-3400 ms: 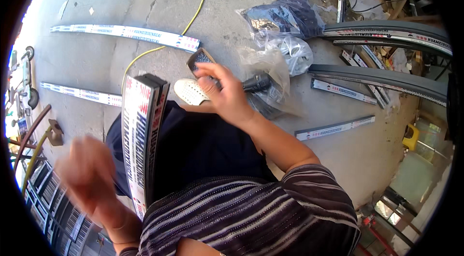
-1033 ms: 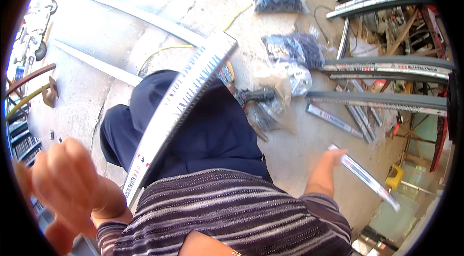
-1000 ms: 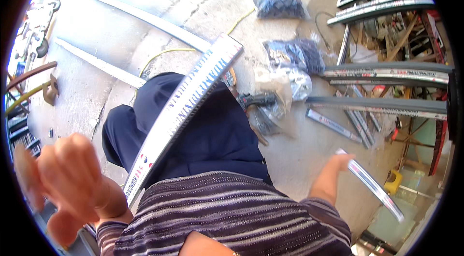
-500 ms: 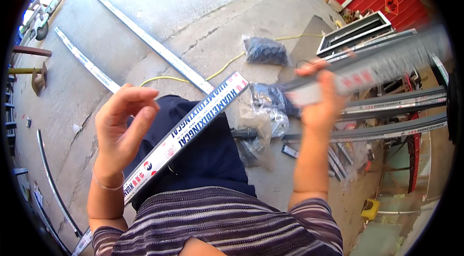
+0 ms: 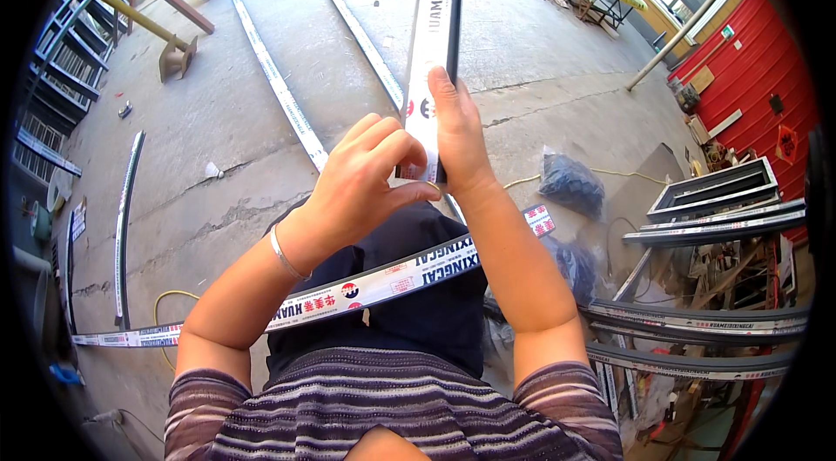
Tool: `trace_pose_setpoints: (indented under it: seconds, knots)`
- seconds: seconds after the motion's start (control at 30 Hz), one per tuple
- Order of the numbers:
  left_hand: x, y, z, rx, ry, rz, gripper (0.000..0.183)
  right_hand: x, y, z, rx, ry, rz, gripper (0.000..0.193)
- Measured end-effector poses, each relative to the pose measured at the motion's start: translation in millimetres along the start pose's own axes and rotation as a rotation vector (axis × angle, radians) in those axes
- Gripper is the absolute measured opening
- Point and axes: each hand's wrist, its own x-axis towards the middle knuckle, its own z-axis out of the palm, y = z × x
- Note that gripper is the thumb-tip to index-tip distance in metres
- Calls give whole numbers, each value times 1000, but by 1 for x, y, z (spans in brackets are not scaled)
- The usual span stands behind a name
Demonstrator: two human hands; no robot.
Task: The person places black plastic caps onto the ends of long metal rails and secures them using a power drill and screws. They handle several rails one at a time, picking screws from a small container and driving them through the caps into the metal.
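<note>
My right hand (image 5: 460, 132) grips a long metal profile (image 5: 433, 34) covered in white printed film, with dark edges. It points away from me, its far end outside the picture. My left hand (image 5: 361, 174) is curled around its near end, index finger bent at the left edge and thumb just below. Whether anything else is between these fingers is hidden. Across my lap lies a second film-covered profile (image 5: 383, 284), slanting up to the right, passing under my forearms. Neither hand touches it.
Two more profiles (image 5: 277, 82) lie on the concrete floor ahead. Shorter strips (image 5: 127, 230) are at the left. Dark parts in a clear bag (image 5: 570, 185) sit at right, near stacked profiles (image 5: 697, 320) and a rectangular frame (image 5: 714, 191). A yellow cord (image 5: 627, 172) crosses the floor.
My right hand has swung the profile from the right round to the front. My left hand has moved right, from raised and empty to its near end. The view has turned rightward and the lap profile lies flatter.
</note>
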Motion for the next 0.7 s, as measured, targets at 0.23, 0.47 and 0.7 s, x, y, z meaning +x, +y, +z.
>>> trace_pose_setpoints:
  seconds: [0.23,0.47,0.7]
  knots:
    - [-13,-19,3,-249,-85,-213,22,3,32,-2,-189,-98,84,73]
    - [-28,-16,11,-204,3,-224,13,2,39,5,-212,30,82,59]
    - [-21,-18,4,-419,-164,-432,9,-2,43,1,-148,75,82,54]
